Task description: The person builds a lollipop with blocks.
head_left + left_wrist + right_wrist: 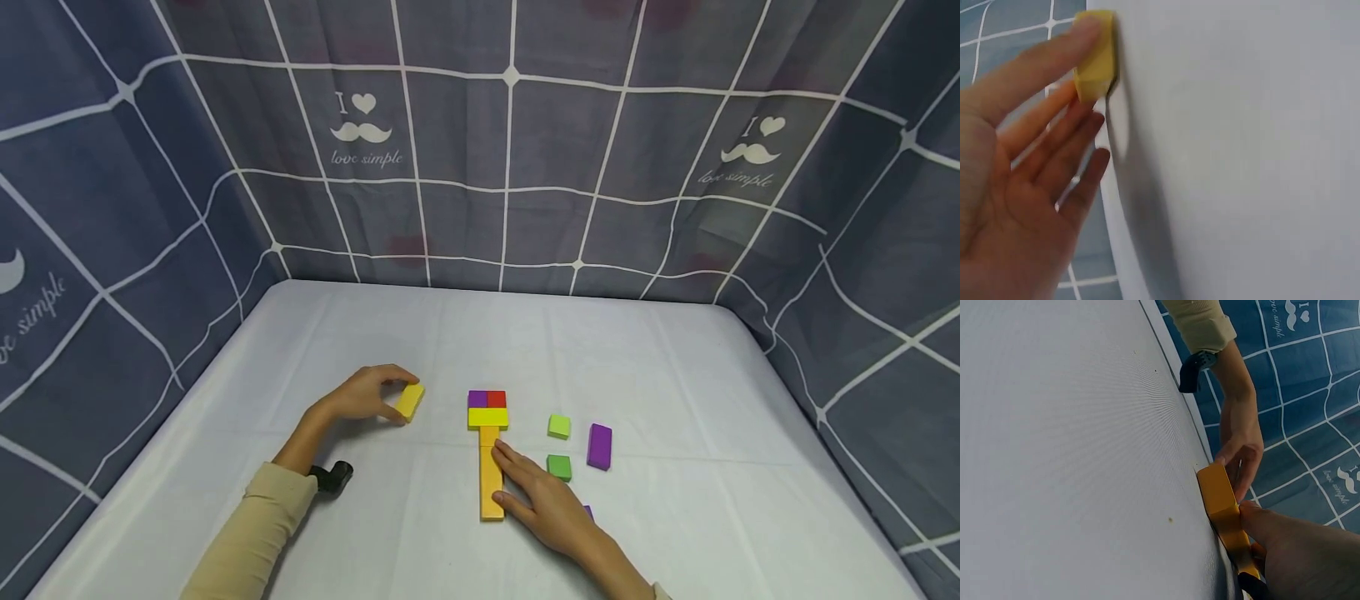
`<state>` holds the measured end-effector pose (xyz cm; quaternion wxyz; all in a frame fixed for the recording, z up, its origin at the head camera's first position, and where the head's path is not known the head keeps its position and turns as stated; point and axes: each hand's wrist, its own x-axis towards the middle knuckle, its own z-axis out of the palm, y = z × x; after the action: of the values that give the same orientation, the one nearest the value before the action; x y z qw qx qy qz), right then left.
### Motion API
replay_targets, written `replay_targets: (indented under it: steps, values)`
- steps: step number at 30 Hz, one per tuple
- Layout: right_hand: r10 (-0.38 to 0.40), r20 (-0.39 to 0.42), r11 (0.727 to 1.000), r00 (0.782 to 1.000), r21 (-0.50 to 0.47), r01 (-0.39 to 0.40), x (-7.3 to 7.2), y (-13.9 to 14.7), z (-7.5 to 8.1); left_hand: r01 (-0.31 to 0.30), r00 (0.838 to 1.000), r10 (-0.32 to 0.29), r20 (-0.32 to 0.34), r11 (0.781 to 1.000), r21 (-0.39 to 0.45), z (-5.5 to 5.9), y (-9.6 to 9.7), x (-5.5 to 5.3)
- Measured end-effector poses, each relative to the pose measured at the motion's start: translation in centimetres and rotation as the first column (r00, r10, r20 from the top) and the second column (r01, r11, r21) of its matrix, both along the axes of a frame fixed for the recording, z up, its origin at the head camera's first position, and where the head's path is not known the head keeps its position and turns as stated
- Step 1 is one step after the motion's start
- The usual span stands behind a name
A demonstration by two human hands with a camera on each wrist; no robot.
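Note:
My left hand [367,393] pinches a yellow block [410,402] between thumb and fingertips, left of a flat T-shaped arrangement. In the left wrist view the thumb lies over that block [1096,69], and the other fingers spread loosely below. The arrangement's stem is made of orange blocks [490,479]. Across its top lies another yellow block [487,419], with a purple block [477,399] and a red block [496,399] side by side beyond it. With fingers extended, my right hand [547,504] touches the stem's right side; its thumb [1260,522] meets an orange block [1217,490] in the right wrist view.
Right of the arrangement lie a lime block [558,427], a green block [558,467] and a longer purple block [599,447]. Another purple block [588,512] is mostly hidden behind my right hand. Grey checked curtains [465,125] enclose the white table [360,325] at back and sides.

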<state>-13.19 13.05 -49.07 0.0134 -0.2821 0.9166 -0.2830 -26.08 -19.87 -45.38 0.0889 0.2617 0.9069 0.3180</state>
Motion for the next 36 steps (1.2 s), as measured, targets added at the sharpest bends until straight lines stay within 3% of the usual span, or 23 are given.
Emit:
replay_targets:
  steps: [5,11,16,22,36]
  values:
    - [0.002,0.004,1.0,1.0,-0.004,-0.002,0.0,0.0,0.0,-0.112,0.992,0.116,-0.053,0.99,0.08,-0.1,2.1,-0.2]
    - [0.001,0.003,1.0,1.0,0.013,-0.001,0.0,0.0,0.1,-0.145,0.981,0.163,-0.103,0.976,0.165,-0.8,5.1,-0.4]
    - [0.004,0.005,1.0,1.0,0.011,-0.004,0.0,0.0,0.2,-0.145,0.98,0.166,-0.107,0.973,0.181,-1.6,7.0,-0.5]
    - [0.005,0.01,1.0,1.0,0.013,-0.005,-0.1,0.0,0.2,-0.142,0.979,0.165,-0.122,0.974,0.178,-2.2,8.0,-0.3]
    - [0.004,0.012,1.0,1.0,0.022,-0.004,-0.1,0.0,0.2,-0.102,0.987,0.128,-0.099,0.968,0.23,-3.5,7.2,-0.3]
